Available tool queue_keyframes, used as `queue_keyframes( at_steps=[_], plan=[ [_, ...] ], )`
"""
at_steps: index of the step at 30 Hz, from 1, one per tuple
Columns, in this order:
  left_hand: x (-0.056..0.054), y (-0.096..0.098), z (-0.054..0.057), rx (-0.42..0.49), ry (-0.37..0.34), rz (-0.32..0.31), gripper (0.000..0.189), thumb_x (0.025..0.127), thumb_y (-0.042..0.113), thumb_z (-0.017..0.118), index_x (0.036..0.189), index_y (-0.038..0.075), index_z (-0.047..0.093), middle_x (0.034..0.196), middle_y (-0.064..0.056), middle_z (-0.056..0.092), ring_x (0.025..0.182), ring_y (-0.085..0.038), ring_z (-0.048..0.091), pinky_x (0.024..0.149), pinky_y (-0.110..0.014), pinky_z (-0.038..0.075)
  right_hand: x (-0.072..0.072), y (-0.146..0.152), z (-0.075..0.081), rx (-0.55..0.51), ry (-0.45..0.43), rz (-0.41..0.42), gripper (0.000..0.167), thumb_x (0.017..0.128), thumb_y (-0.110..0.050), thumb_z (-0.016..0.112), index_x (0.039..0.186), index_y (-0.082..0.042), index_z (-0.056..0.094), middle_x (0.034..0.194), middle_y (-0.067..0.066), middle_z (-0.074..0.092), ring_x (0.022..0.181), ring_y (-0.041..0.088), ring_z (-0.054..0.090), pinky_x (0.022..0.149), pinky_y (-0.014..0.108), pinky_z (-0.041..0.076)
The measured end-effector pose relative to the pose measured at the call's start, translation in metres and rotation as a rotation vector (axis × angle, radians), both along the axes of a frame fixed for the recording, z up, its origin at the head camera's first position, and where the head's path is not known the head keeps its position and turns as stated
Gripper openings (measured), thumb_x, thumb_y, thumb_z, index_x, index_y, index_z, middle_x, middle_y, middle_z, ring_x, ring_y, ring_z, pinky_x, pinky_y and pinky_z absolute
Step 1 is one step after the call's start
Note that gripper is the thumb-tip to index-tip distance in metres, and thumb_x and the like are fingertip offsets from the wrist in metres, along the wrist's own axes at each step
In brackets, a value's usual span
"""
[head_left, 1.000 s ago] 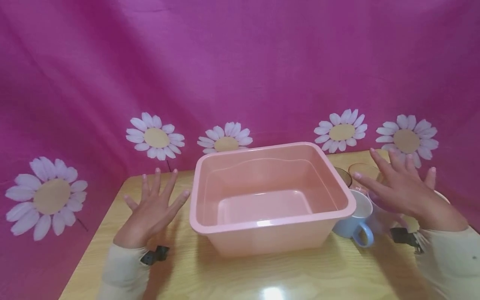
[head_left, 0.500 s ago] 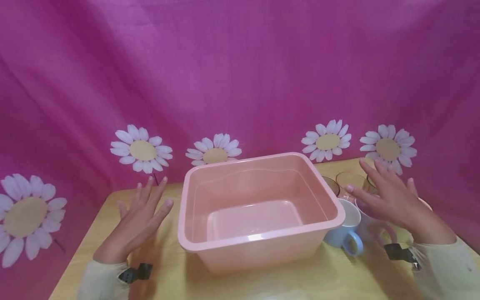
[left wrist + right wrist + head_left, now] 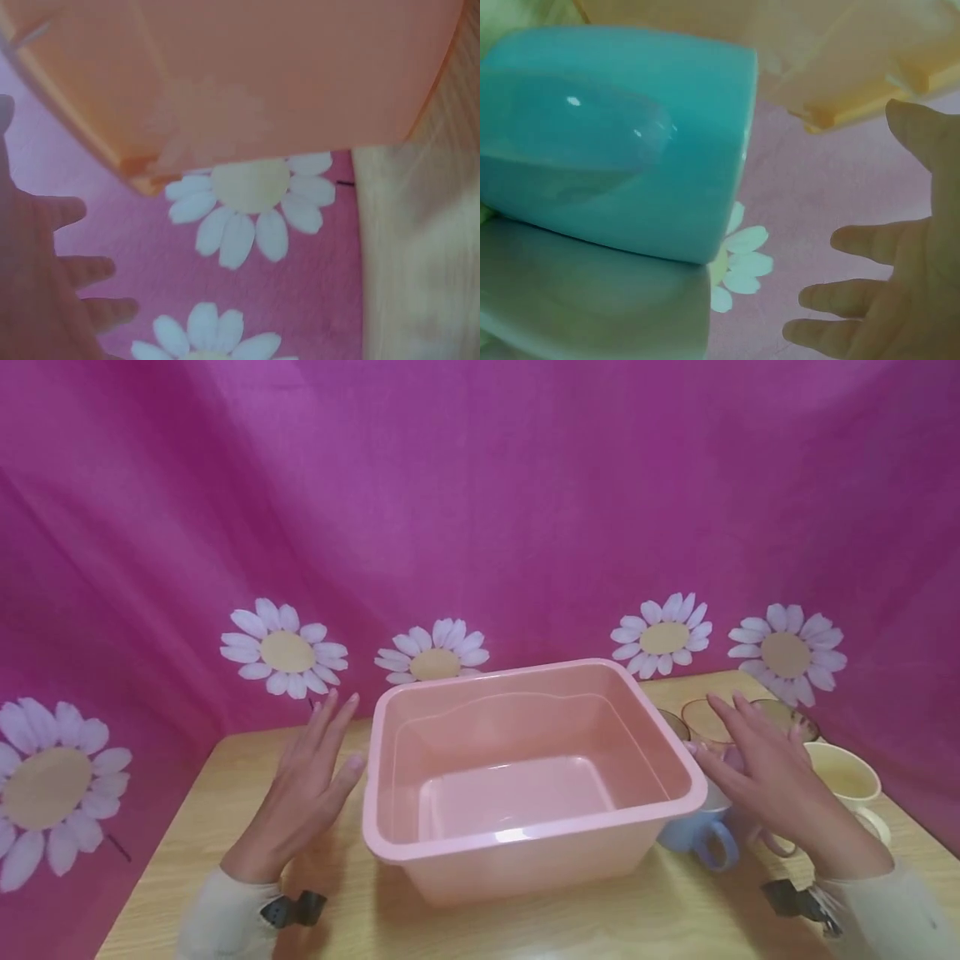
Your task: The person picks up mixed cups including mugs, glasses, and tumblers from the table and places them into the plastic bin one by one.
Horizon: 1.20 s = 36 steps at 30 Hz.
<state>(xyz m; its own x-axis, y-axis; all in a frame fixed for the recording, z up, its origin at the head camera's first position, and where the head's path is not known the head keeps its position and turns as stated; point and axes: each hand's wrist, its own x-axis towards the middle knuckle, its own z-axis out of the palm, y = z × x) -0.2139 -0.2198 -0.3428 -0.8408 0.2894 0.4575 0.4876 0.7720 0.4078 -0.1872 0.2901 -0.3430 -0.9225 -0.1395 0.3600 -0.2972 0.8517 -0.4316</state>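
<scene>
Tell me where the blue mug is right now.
In the head view, the blue mug stands on the table just right of the pink basin, left of and below the right hand.

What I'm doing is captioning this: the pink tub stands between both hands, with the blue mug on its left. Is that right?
Wrong side: in the head view, the blue mug is right of the pink tub, which does stand between left hand and right hand.
</scene>
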Motion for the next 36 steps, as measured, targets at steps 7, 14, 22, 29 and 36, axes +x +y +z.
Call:
queue_keyframes(
  at_steps=[7,14,22,29,36],
  plan=[
    [0.001,0.013,-0.009,0.074,-0.006,-0.047,0.068,0.093,0.034,0.051,0.154,0.03,0.023,0.161,0.003,0.009,0.146,-0.031,0.013,0.098,-0.078,0.021,0.012,0.002,-0.003,-0.022,0.008,-0.001,0.072,0.093,-0.033,0.06,0.152,-0.01,0.027,0.152,0.031,0.023,0.143,0.045,0.011,0.105,0.068,-0.017],
    [0.006,0.018,-0.019,0.199,-0.057,-0.121,0.065,0.094,0.031,0.047,0.154,0.031,0.023,0.161,0.007,0.01,0.146,-0.029,0.013,0.094,-0.078,0.025,0.027,0.005,-0.003,-0.08,-0.021,-0.051,0.072,0.094,-0.035,0.059,0.154,-0.015,0.024,0.156,0.026,0.017,0.141,0.049,0.014,0.108,0.07,0.0],
    [0.005,0.02,-0.019,0.258,-0.123,-0.212,0.063,0.096,0.025,0.043,0.154,0.031,0.02,0.161,0.01,0.008,0.145,-0.029,0.015,0.095,-0.078,0.025,0.043,0.004,-0.011,-0.13,-0.017,-0.096,0.069,0.094,-0.032,0.06,0.153,-0.019,0.027,0.15,0.024,0.034,0.124,0.051,0.044,0.09,0.072,0.032],
    [0.005,0.024,-0.021,0.309,-0.118,-0.278,0.063,0.095,0.02,0.042,0.155,0.026,0.02,0.161,0.008,0.006,0.146,-0.029,0.012,0.095,-0.078,0.025,0.054,0.004,-0.017,-0.135,-0.013,-0.127,0.063,0.095,-0.03,0.059,0.151,-0.018,0.033,0.146,0.022,0.041,0.106,0.044,0.059,0.079,0.059,0.046],
    [0.008,0.026,-0.021,0.333,-0.145,-0.286,0.061,0.097,0.022,0.038,0.155,0.026,0.02,0.161,0.01,0.004,0.146,-0.03,0.011,0.094,-0.077,0.026,0.061,0.001,-0.024,-0.249,0.042,-0.22,0.044,0.093,-0.031,0.063,0.136,-0.03,0.053,0.118,-0.006,0.064,0.101,-0.011,0.052,0.076,0.0,0.039]
  ],
)
